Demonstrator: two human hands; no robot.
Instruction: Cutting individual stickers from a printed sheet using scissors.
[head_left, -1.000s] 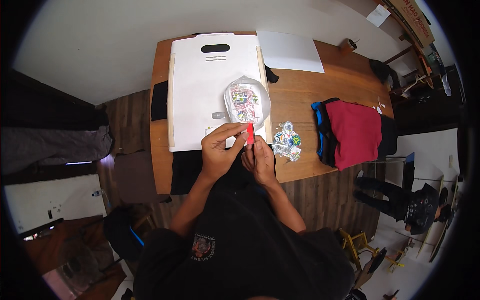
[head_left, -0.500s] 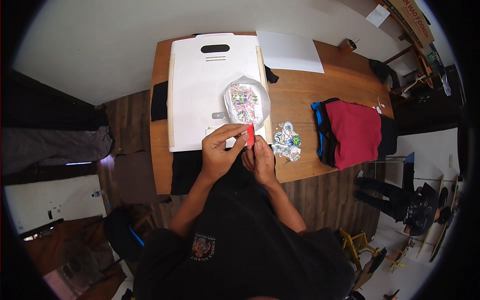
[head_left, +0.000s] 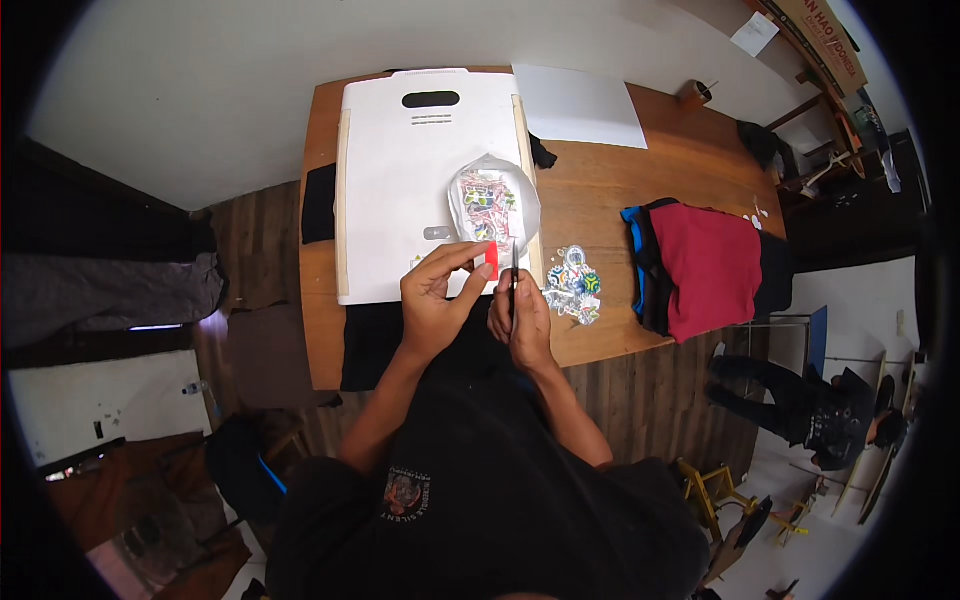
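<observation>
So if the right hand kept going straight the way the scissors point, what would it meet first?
Most likely the clear bag of stickers lying on the white board. The right hand points its scissors up and away, beside the red piece. Depth is unclear from above.

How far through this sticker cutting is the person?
Done, it seems: a pile of cut stickers lies on the table. In hand: the left hand holds a small red piece, and the right hand holds scissors beside it. Probably left: a clear bag of colourful pieces on the white board. How many remain I cannot tell.
</observation>
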